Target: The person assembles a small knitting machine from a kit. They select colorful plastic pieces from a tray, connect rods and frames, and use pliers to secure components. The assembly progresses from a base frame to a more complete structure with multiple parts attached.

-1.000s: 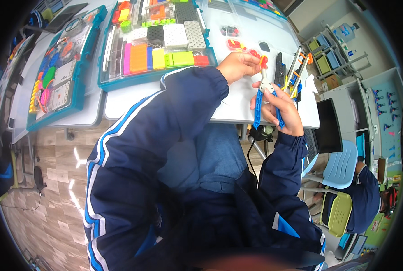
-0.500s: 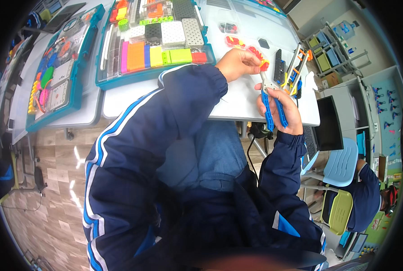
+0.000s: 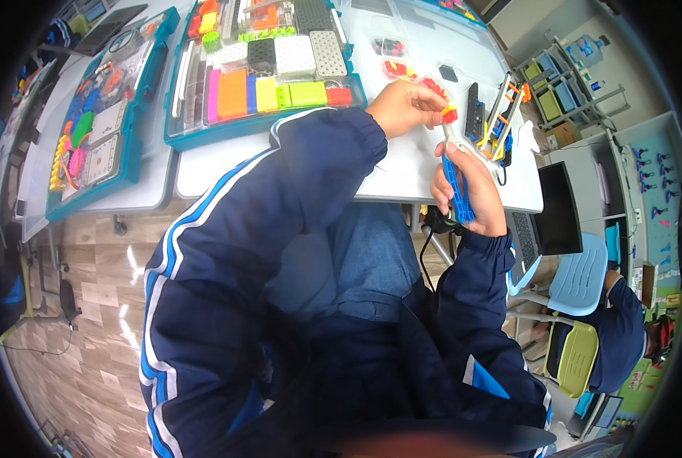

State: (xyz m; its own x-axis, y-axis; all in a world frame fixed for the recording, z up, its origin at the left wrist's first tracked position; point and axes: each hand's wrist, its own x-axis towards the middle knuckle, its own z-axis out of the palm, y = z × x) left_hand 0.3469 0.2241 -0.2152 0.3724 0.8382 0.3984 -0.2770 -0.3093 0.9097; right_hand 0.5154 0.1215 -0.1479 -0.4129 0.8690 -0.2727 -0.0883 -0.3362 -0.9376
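Note:
My right hand (image 3: 478, 187) is wrapped round a pliers-like tool with blue handles (image 3: 457, 187) and a pale head, its tip pointing up and away from me. The handles lie close together. At the tip sits a small red and yellow plastic piece (image 3: 449, 115), which the pinched fingertips of my left hand (image 3: 406, 109) meet from the left. How the jaws grip the piece is too small to make out. Just beyond my fingers, clear little trays of red and yellow parts (image 3: 399, 70) rest on the white table (image 3: 402, 164).
A teal-edged parts case (image 3: 265, 122) with colourful blocks lies left of my hands; another case (image 3: 89, 153) is farther left. A built frame of grey, orange and yellow beams (image 3: 500, 114) stands on the right, near a dark monitor (image 3: 556, 210). Someone sits at lower right (image 3: 620, 336).
My right hand has squeezed the blue handles together; they stood apart before. The tool's tip and the red and yellow piece have stayed nearly in place at my left fingertips.

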